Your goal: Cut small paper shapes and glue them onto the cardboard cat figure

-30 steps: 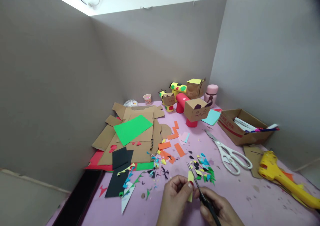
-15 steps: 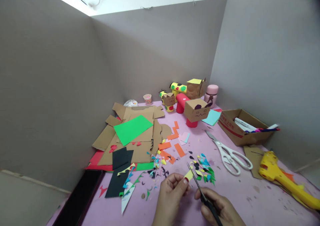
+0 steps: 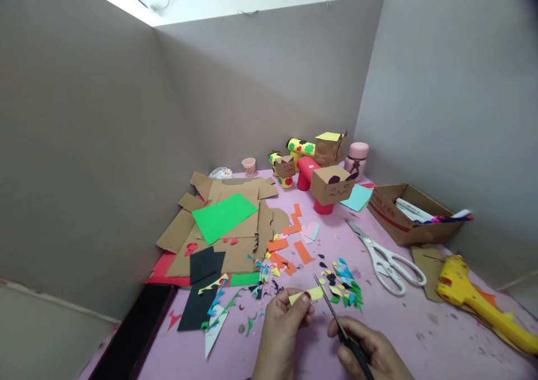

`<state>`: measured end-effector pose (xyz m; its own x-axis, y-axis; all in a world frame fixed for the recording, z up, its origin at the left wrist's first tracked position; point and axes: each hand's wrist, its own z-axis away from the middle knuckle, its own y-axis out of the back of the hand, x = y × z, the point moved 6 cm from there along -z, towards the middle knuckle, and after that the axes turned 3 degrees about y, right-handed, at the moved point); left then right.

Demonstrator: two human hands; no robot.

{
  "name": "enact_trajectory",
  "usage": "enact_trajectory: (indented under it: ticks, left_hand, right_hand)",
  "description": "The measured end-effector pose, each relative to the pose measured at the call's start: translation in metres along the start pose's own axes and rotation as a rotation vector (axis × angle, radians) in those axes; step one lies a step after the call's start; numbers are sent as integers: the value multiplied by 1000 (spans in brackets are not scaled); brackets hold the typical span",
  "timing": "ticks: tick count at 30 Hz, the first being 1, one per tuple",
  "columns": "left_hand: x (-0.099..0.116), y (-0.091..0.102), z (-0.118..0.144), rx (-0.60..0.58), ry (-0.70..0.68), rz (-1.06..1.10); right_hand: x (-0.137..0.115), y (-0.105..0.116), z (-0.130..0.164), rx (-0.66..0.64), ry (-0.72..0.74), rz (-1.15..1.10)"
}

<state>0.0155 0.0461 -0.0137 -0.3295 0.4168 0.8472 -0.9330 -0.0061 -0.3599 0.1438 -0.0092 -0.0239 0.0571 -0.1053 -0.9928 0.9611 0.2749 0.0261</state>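
A strip of yellow paper (image 3: 314, 294) is pinched between thumb and fingers of my left hand (image 3: 287, 319), low in the middle of the view. My right hand (image 3: 372, 343) grips the black handles of small scissors (image 3: 338, 319). Their narrow blades point up and away, with the tips beside the strip's right end; whether they touch it I cannot tell. Just beyond lies a loose pile of small cut paper pieces (image 3: 347, 285) in green, blue, yellow and black. Left of it, orange paper strips (image 3: 278, 245) and tiny scraps are scattered on the pink tabletop (image 3: 319, 346).
Large white scissors (image 3: 389, 262), a yellow glue gun (image 3: 471, 293) and a cardboard box of markers (image 3: 414, 214) lie to the right. Flattened cardboard (image 3: 239, 256) with a green sheet (image 3: 225, 217) covers the left. Cardboard-headed cat figures (image 3: 332, 185) stand at the back. Grey partitions (image 3: 269, 88) enclose the table.
My left hand has turned the yellow strip so that more of its length shows, lying nearly level. My right hand and the black-handled scissors have hardly moved.
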Motion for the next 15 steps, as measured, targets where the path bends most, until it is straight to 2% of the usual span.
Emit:
enact_trajectory:
  ticks: [10,15]
  left_hand:
    - [8,3,3,44,7,153]
    - [6,-1,5,8,5,175]
  right_hand:
    - [-3,-5,1,-34,-5,48]
    - [-1,-6,0,-31,-10,36]
